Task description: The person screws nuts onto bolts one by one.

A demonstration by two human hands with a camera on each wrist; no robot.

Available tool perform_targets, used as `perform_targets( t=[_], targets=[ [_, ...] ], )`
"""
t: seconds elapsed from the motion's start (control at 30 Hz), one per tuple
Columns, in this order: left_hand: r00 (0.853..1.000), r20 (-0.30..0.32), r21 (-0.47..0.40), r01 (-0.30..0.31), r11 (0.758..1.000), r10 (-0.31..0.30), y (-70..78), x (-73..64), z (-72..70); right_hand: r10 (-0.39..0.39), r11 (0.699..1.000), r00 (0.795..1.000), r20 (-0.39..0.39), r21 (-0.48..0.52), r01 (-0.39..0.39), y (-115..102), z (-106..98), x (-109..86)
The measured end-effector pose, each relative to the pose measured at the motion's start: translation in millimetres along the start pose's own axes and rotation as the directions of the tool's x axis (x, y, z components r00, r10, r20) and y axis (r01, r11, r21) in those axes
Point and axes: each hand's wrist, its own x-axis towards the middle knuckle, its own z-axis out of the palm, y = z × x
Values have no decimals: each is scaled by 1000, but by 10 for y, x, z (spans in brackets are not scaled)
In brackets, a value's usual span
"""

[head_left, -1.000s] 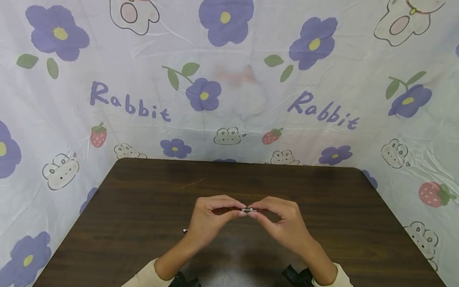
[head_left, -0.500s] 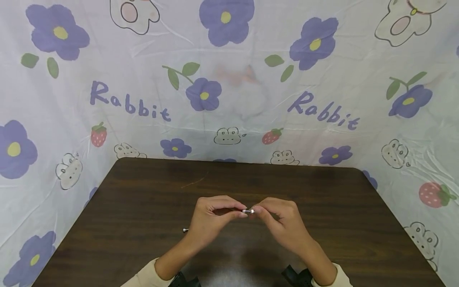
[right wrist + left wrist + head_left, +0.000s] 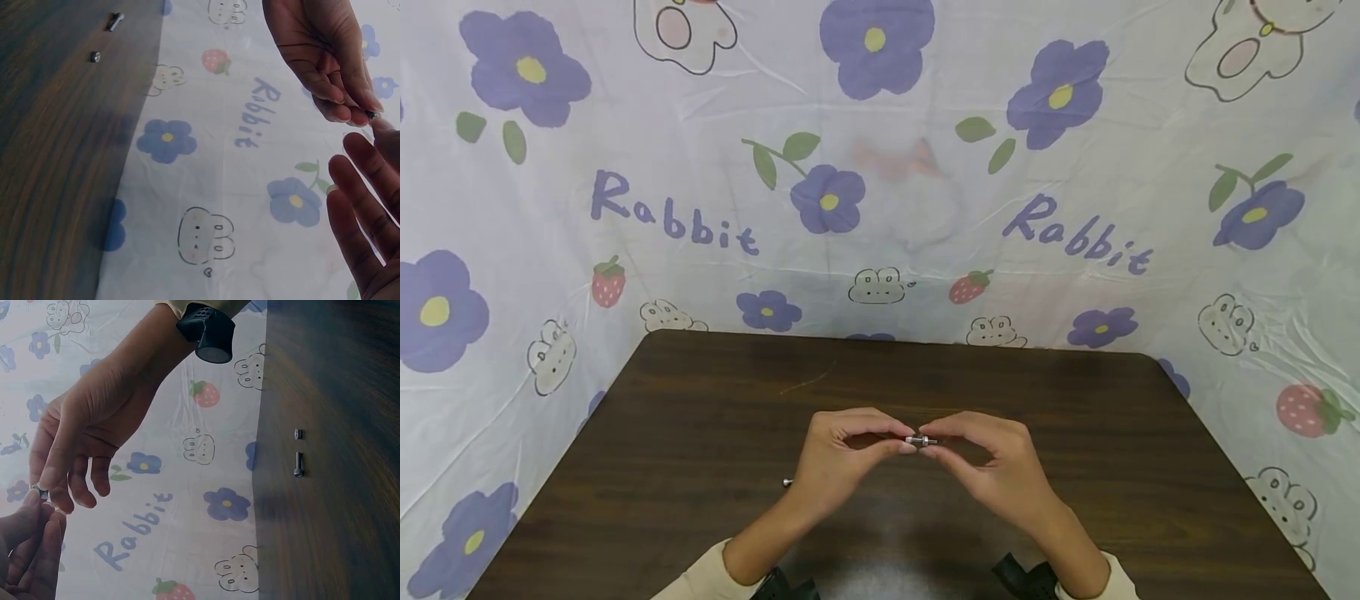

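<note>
In the head view a small metal bolt (image 3: 912, 440) lies level between my two hands, over the table's middle. My left hand (image 3: 838, 458) pinches its head end between thumb and forefinger. A nut (image 3: 926, 441) sits around the shank, and the thumb and forefinger of my right hand (image 3: 1000, 454) are at its two sides. The shank's tip pokes out to the right of the nut. Both wrist views show the fingertips meeting, with the bolt mostly hidden. My right hand's other fingers are loosely spread in the right wrist view.
A second bolt (image 3: 299, 464) and a loose nut (image 3: 298, 434) lie on the dark wooden table (image 3: 700, 433). In the head view that bolt shows partly beside my left wrist. A printed cloth (image 3: 880, 208) hangs behind the table.
My right thumb and forefinger rolled across the nut half a second ago and are now back at its sides. My left hand has stayed in place, holding the bolt.
</note>
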Motion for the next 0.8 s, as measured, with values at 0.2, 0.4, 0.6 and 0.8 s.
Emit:
perform_targets(
  t=[0.2,0.4,0.6,0.8],
  targets=[
    [1000,1,-6,-2,1000,2,-13,-15,6,-2,1000,1000,4,-5,2,-1,9,-12],
    [1000,2,-1,3,1000,-3,-9,-14,16,41,999,999,30,17,-41,-1,17,-35],
    [1000,10,0,-2,1000,2,-7,-17,26,73,997,997,39,32,-74,-10,24,-57],
    [1000,11,0,-3,1000,3,-6,-23,31,98,994,993,69,45,-102,-3,34,-56]
  ],
)
